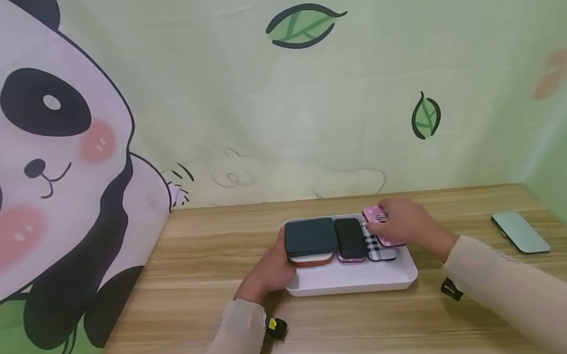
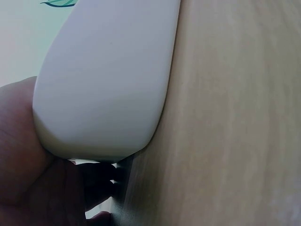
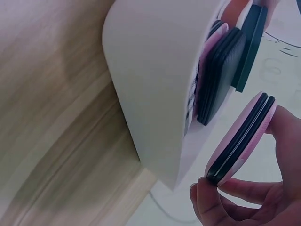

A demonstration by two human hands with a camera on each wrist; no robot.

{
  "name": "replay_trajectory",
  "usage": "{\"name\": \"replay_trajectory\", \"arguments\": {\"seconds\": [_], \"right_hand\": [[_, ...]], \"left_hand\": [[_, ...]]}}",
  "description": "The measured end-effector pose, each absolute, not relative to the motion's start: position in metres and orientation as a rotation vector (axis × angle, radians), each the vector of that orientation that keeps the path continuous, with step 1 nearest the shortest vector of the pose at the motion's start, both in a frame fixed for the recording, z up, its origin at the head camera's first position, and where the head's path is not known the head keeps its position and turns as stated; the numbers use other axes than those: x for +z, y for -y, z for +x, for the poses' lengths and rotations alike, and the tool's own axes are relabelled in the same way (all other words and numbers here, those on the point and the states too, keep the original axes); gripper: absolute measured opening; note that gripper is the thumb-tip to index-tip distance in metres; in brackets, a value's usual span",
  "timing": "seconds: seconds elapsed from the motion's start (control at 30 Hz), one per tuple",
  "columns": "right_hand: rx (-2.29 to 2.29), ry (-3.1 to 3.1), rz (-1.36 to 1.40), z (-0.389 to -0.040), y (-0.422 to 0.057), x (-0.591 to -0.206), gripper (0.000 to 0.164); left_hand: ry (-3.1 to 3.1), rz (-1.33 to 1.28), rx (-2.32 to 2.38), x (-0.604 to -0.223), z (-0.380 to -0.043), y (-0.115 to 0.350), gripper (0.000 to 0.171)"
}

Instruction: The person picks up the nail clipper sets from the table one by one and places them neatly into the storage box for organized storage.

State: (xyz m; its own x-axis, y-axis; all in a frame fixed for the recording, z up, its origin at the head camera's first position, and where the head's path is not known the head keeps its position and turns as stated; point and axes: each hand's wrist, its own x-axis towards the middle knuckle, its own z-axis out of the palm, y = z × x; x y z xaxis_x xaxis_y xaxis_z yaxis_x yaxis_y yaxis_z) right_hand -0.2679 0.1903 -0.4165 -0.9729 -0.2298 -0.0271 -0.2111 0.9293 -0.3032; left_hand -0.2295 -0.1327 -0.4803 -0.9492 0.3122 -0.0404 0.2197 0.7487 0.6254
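Observation:
A white tray (image 1: 353, 278) stands on the table with flat folding cases in its back part. My left hand (image 1: 271, 267) grips the tray's left end; in the left wrist view, the palm lies against its rounded corner. Between thumb and fingers, my right hand (image 1: 408, 224) pinches a pink folding compact (image 3: 242, 139) by its edges, over the tray's right end. Beneath it in the head view lies a black-and-white plaid case (image 1: 381, 253). Left of that, a black case (image 1: 351, 239) tops a pink-edged one. A dark green case (image 1: 310, 236) lies over a white-and-brown one (image 1: 312, 261).
A pale green flat rectangle (image 1: 521, 233) with rounded corners lies on the wooden table (image 1: 196, 269), right of the tray. Behind the table hangs a light green cloth (image 1: 240, 104) printed with leaves and a panda. Each wrist wears a small black strap.

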Motion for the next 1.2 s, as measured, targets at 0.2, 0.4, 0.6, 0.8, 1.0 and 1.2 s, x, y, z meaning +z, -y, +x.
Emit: {"name": "replay_trajectory", "arguments": {"seconds": [0.2,0.4,0.6,0.8,1.0,1.2], "right_hand": [[-0.443,-3.005,-0.322,-0.266,-0.182,-0.42,0.076],[-0.399,-2.969,-0.274,-0.265,-0.176,-0.422,0.077],[-0.331,-2.971,-0.263,-0.265,-0.173,-0.426,0.074],[-0.251,-2.98,-0.259,-0.262,-0.169,-0.426,0.069],[-0.179,-2.989,-0.267,-0.262,-0.166,-0.428,0.064],[-0.104,-3.0,-0.296,-0.259,-0.162,-0.428,0.062]], "left_hand": [[-2.793,0.423,0.975,-0.481,-0.231,0.133,0.1],[-2.785,0.412,0.97,-0.481,-0.231,0.133,0.1],[-2.788,0.404,0.967,-0.481,-0.231,0.133,0.1],[-2.789,0.386,0.961,-0.48,-0.23,0.132,0.1],[-2.773,0.376,0.974,-0.477,-0.228,0.132,0.1],[-2.78,0.377,0.981,-0.477,-0.228,0.132,0.101]]}}
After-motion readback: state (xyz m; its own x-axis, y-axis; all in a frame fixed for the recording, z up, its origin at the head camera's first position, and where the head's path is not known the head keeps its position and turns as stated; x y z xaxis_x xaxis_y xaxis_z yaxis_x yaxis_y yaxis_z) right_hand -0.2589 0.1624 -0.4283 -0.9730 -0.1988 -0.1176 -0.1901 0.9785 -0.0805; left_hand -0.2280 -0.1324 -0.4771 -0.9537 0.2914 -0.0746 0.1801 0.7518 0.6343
